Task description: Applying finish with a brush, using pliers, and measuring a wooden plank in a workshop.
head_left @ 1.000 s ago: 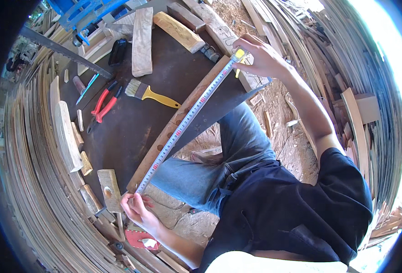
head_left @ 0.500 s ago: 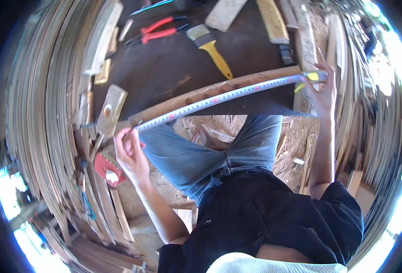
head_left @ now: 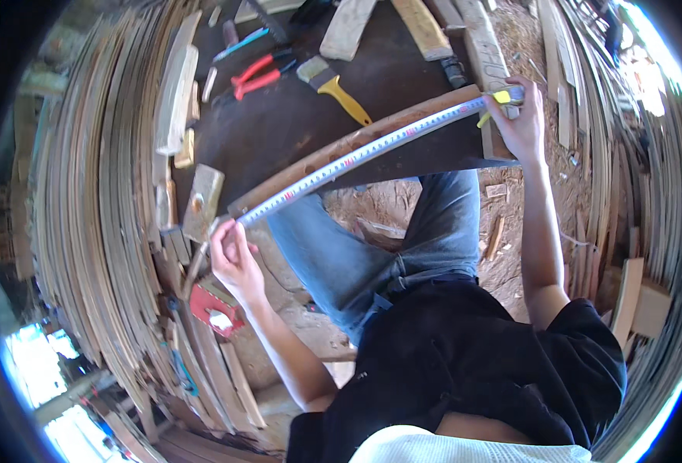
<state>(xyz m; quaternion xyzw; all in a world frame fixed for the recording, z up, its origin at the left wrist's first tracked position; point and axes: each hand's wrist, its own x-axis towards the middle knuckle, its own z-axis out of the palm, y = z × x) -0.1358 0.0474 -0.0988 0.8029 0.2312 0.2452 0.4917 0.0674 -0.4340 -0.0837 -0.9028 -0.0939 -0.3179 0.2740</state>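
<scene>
A white tape measure [head_left: 379,147] is pulled out along the near side of a long brown wooden piece [head_left: 321,158], which has several holes or notches along it. The wooden piece lies at a slant near the front edge of the dark table [head_left: 275,123]. My left hand [head_left: 235,261] pinches the free end of the tape by the wood's left end. At the right end, my right hand [head_left: 522,127] grips the yellow and grey case of the tape measure, its fingers wrapped round it.
Beyond the wood lie a yellow-handled paintbrush [head_left: 342,99], red-handled pliers [head_left: 256,77] and several wood blocks [head_left: 348,31]. A mallet-like wooden block [head_left: 203,202] sits at the table's left edge, above a red box [head_left: 216,309]. Stacked boards [head_left: 98,216] line both sides.
The whole view has shifted and turned slightly, so the tape and wood slant more steeply. Both hands keep hold of the tape measure.
</scene>
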